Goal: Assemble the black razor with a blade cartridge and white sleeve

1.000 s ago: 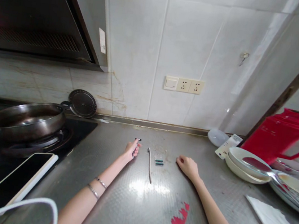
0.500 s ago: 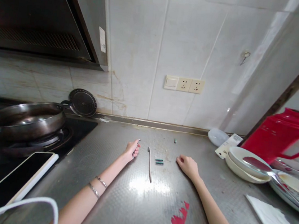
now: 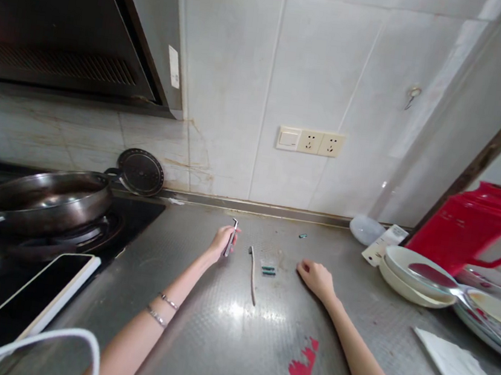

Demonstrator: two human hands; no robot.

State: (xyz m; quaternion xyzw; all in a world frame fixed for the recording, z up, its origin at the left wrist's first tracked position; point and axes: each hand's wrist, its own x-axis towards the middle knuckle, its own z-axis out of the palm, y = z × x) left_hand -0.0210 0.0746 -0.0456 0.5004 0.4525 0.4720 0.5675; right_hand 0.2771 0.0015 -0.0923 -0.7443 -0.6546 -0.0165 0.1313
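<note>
My left hand (image 3: 223, 242) is closed around slim grey metal tweezers (image 3: 230, 240), whose bent tip points up and away from me. To the right of this hand a thin pale stick with a dark end, like a toothbrush (image 3: 253, 278), lies on the counter. Beside it are two small dark-green pieces (image 3: 268, 270), side by side and too small to identify. Another small green piece (image 3: 302, 236) lies farther back. My right hand (image 3: 316, 278) rests on the steel with its fingers curled in; whether they hold anything is hidden.
The steel counter (image 3: 197, 327) bears a torn red patch (image 3: 302, 367) near the front. At left are a phone (image 3: 26, 300), a white cable (image 3: 77, 332) and a pan (image 3: 43, 195) on the stove. Stacked bowls (image 3: 417, 281), a red thermos (image 3: 469, 223) and white paper (image 3: 461, 365) stand or lie right.
My left hand has turned and shifted slightly, so the tweezers now show along their length. The far green piece has swung from lengthwise to crosswise and shifted right. My right hand stays put.
</note>
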